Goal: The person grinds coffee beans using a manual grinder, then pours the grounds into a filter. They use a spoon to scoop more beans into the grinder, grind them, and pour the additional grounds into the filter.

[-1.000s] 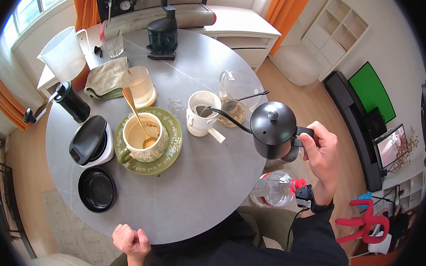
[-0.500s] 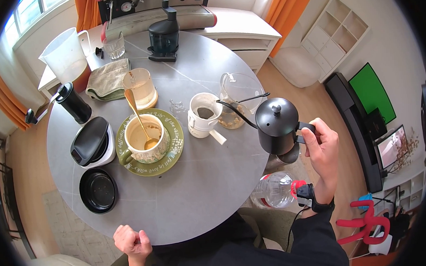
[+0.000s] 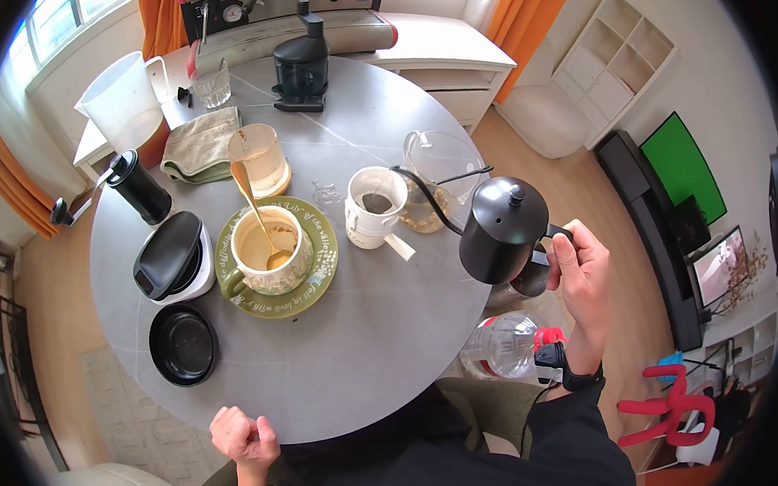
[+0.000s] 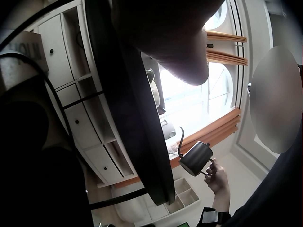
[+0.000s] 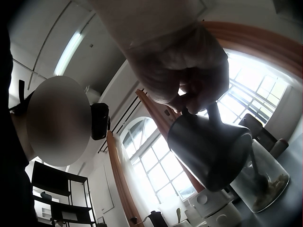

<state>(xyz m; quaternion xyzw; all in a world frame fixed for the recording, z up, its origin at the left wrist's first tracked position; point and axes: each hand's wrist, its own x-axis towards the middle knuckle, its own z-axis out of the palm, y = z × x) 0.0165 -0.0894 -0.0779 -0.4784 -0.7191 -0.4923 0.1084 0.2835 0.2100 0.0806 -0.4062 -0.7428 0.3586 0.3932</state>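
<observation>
My right hand grips the handle of a black gooseneck kettle, held up over the table's right edge. The kettle's thin curved spout ends near the rim of a white cup-shaped vessel with a side handle and dark contents. Behind the spout is a clear glass vessel with brown bits at its bottom and a dark stick across it. Seen from the right wrist, the kettle overlaps this glass vessel. My left hand is at the table's front edge, fingers loosely curled, holding nothing.
On the grey round table stand a patterned cup with a gold spoon on a green plate, a ribbed glass, a black bowl, a scale and a hand grinder. A plastic bottle stands below the right edge.
The kettle's spout tip has drawn back from over the white vessel and risen, and the kettle body has tipped back toward my right hand. The left hand has stayed in place.
</observation>
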